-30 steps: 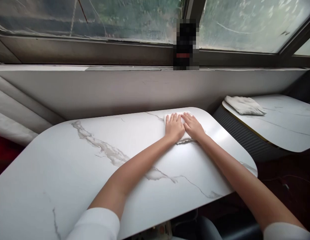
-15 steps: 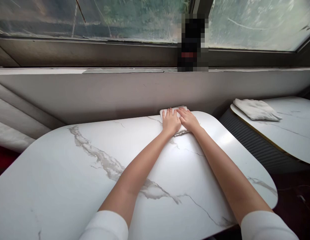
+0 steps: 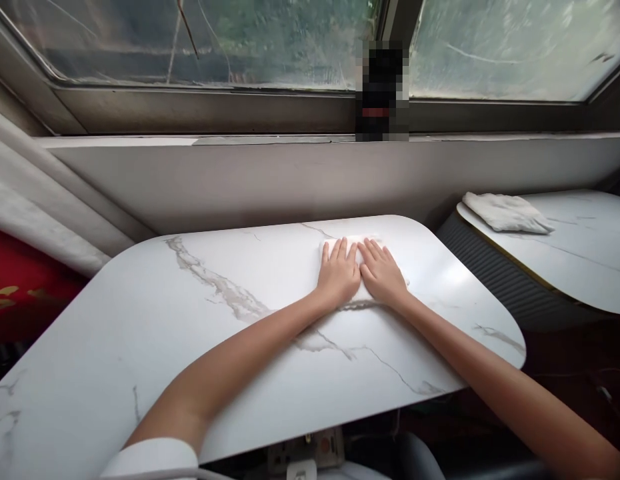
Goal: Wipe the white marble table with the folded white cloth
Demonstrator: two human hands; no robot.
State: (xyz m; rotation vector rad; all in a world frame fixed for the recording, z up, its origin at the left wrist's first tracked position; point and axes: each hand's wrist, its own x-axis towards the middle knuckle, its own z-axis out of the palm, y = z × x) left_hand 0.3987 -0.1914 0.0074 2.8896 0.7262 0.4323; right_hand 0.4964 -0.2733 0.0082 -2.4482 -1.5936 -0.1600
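Observation:
A folded white cloth (image 3: pixel 366 298) lies flat on a white table (image 3: pixel 270 393) with grey-brown marble veins. Both hands press down on it, side by side, with the thumbs close together. My left hand (image 3: pixel 339 272) rests palm down on its left half, fingers stretched out toward the wall. On the right half is my right hand (image 3: pixel 383 272), likewise flat with straight fingers. Much of the cloth is hidden beneath the palms; its edges show around the fingertips and below the wrists.
Another marble-patterned table (image 3: pixel 590 247) stands at the right, with a second white cloth (image 3: pixel 509 212) on its near left corner. Behind are a low wall (image 3: pixel 250 177) and windows. A pale curtain (image 3: pixel 40 193) and red fabric (image 3: pixel 27 287) are at left. Below the table's front edge sits a power strip (image 3: pixel 330 447).
Both hands have slid the cloth back toward me from the table's far edge, elbows bending outward. The view has shifted slightly, showing more red fabric and the space below the table.

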